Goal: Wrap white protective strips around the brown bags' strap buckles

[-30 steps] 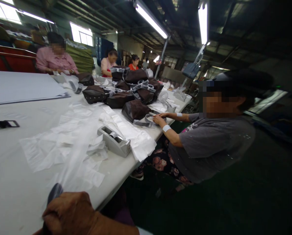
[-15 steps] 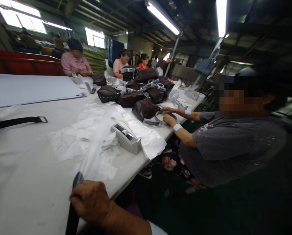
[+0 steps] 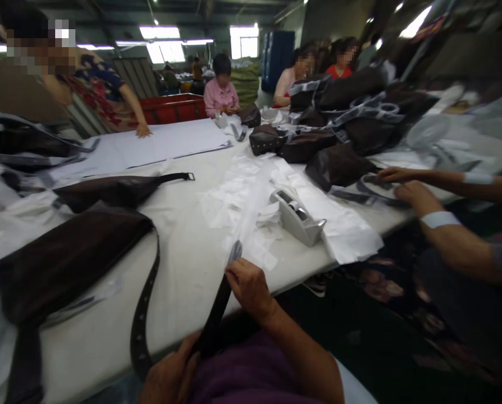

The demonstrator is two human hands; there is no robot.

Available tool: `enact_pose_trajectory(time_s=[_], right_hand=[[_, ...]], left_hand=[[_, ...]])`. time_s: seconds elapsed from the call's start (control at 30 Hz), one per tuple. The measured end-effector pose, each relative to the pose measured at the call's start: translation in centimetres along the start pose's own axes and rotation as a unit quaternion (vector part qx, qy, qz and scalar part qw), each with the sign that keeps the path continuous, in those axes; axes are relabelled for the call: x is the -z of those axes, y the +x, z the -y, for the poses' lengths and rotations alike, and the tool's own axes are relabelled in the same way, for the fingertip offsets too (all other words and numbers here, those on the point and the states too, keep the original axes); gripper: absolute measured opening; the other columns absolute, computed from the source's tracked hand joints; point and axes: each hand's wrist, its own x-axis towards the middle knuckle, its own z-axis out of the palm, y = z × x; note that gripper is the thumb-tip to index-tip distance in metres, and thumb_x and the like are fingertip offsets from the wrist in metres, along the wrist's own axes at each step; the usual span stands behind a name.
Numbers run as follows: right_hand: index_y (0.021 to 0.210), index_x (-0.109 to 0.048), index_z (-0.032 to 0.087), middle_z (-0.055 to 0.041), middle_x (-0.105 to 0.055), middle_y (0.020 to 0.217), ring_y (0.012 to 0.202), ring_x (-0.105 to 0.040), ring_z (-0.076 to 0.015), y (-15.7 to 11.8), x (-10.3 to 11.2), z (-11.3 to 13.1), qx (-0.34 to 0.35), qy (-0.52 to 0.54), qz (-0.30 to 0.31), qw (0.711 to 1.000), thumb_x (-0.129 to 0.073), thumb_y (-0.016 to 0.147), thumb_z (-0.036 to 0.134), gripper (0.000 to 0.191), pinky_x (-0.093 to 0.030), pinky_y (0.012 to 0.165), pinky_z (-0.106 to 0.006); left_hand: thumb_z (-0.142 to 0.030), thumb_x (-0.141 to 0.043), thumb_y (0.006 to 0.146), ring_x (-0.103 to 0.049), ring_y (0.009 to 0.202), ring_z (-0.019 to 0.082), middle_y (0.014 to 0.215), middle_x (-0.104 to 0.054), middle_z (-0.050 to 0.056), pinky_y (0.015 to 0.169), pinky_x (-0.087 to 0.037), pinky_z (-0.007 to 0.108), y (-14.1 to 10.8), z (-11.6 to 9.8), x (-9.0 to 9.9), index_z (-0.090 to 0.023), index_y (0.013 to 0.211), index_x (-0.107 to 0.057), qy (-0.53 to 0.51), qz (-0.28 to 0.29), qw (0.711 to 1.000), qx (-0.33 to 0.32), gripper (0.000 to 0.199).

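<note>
My right hand (image 3: 251,285) pinches a dark strap (image 3: 218,306) near its upper end, where a clear plastic sleeve (image 3: 251,207) covers the tip and stretches up the table. Lower down, at the table's front edge, my left hand (image 3: 170,373) is wrapped round the same strap. To the left lies a dark brown bag (image 3: 74,258) with a studded or holed strap (image 3: 140,314) curving down from its corner. Behind it is another dark bag (image 3: 112,191) with a buckle (image 3: 191,176) on its strap.
A grey tape dispenser (image 3: 297,217) stands on the white table (image 3: 179,247) beside thin white sheets (image 3: 343,230). Dark bags (image 3: 339,163) are heaped behind. At the right, a person's hands (image 3: 406,188) hold a strap. Another person's hand (image 3: 144,130) rests on large white sheets (image 3: 170,140).
The view has swung left, bringing the brown bags, a standing person and my left hand into sight. My right hand still holds the strap.
</note>
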Motion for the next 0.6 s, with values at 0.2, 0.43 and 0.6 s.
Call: enact_pose_trajectory(time_s=[0.2,0.43,0.6], right_hand=[[0.070,-0.057,0.017,-0.0026,-0.054,0.067,0.065,-0.052,-0.0143,1.2,0.1,1.3,0.062,-0.060,-0.034,0.996,-0.049,0.088,0.014,0.020,-0.037,0.063,-0.024],[0.070,-0.057,0.017,-0.0036,-0.059,0.070,0.068,-0.056,-0.0156,4.2,1.7,1.6,0.055,-0.049,-0.089,0.993,-0.050,0.085,0.011,0.018,-0.038,0.065,-0.025],[0.074,-0.060,0.017,-0.0025,-0.062,0.072,0.071,-0.059,-0.0155,3.8,2.8,1.1,0.012,0.021,-0.103,0.994,-0.054,0.083,0.012,0.012,-0.041,0.069,-0.025]], left_hand=[[-0.027,-0.037,0.089,-0.064,0.058,0.017,0.069,-0.067,0.001,0.055,-0.043,0.024,5.4,-5.0,3.7,-0.022,0.104,-0.047,-0.043,-0.011,0.996,0.082,0.019],[-0.014,-0.055,0.074,-0.062,0.068,0.013,0.091,-0.067,0.005,0.063,-0.046,0.023,18.7,-8.8,7.2,-0.017,0.139,-0.028,-0.192,-0.040,0.979,-0.048,0.070],[-0.016,-0.056,0.075,-0.058,0.105,0.022,0.134,-0.050,0.012,0.084,-0.049,0.034,14.9,-7.3,9.2,-0.026,0.147,-0.012,-0.177,-0.012,0.976,-0.123,0.086]])
